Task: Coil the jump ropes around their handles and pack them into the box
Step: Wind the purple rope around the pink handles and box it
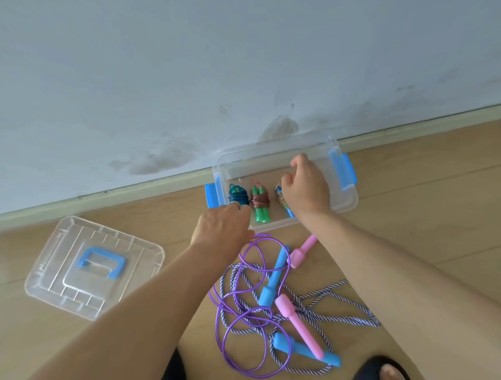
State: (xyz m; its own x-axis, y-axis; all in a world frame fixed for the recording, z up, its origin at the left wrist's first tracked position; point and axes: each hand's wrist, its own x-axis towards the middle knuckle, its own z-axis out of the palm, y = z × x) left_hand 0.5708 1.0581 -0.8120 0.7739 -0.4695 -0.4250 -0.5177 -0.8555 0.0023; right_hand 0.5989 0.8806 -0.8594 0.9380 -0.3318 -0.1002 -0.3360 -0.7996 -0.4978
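While both hands reach the box [346, 203], right hand [309, 189] grip curled, contents unclear, left hand [222, 228] fingers hidden.

Clear box [348, 203] with blue latches [347, 172]. Inside: teal bundle [237, 196], green-handled bundle [259, 203] with brown cord. On the tan floor [442, 196]: purple rope [247, 317], blue-and-white striped rope [350, 307], pink handles [298, 319], blue handles [273, 278].
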